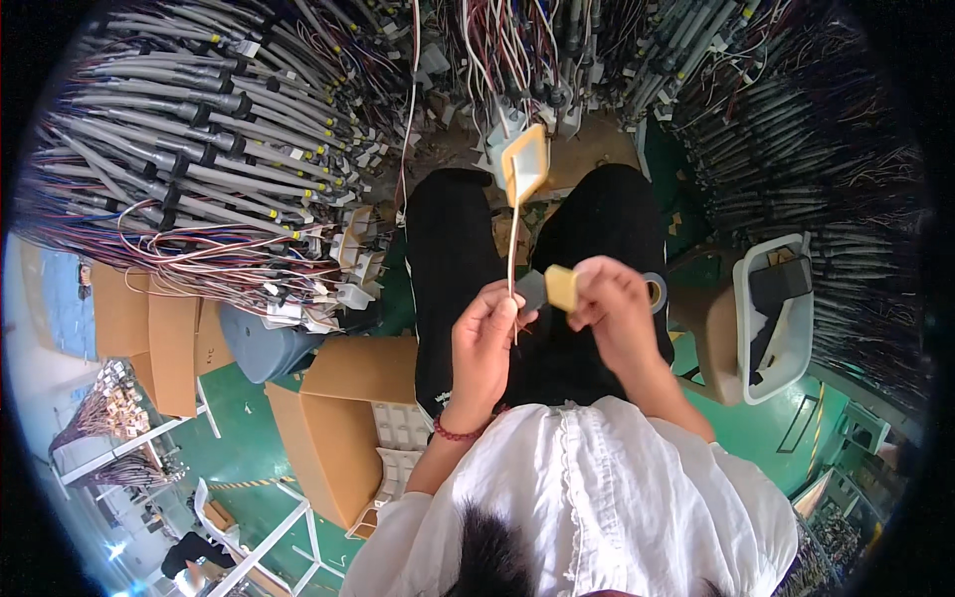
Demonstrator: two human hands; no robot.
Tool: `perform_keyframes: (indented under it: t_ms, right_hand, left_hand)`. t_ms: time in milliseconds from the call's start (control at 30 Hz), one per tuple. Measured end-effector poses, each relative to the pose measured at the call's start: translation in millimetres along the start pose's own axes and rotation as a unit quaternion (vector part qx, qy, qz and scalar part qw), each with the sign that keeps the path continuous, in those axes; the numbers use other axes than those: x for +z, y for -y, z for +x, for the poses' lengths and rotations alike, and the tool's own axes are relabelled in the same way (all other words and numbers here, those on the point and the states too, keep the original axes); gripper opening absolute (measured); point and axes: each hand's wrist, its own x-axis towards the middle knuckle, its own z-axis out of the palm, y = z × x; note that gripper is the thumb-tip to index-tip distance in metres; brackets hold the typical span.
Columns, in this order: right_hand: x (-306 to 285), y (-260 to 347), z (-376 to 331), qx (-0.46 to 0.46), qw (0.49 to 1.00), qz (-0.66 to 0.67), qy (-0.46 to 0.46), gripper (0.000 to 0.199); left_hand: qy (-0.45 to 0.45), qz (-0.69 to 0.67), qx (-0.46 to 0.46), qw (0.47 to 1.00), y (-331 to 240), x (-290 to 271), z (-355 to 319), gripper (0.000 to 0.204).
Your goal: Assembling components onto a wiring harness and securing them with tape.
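My left hand (484, 333) pinches a thin white and brown wire (513, 244) between thumb and fingers. The wire runs up to a white connector housing (531, 159) with a yellowish rim, hanging above my lap. At the fingertips of my left hand is a small dark grey square pad (532, 291); whether the hand grips it too is hard to see. My right hand (615, 303), slightly blurred, holds a small yellow square piece (562, 288) by its right edge. The yellow piece is right beside the grey pad, and the two seem to touch or overlap.
Thick bundles of grey cables (189, 149) hang at the left, with darker ones (806, 159) at the right. A roll of tape (654, 292) lies by my right thigh. An open cardboard box (318, 448) stands lower left, a white-rimmed bin (744, 328) at the right.
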Motion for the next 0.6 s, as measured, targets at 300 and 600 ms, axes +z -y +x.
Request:
perform_keyframes:
  t_ms: [300, 600]
  right_hand:
    - [-3, 18, 14, -0.093, 0.978, -0.184, 0.038, 0.024]
    - [-5, -13, 27, -0.064, 0.982, -0.175, 0.006, 0.012]
  left_hand:
    - [-0.01, 0.069, -0.006, 0.998, -3, -6, 1, 0.017]
    - [0.014, 0.072, 0.049, 0.996, -4, -4, 4, 0.017]
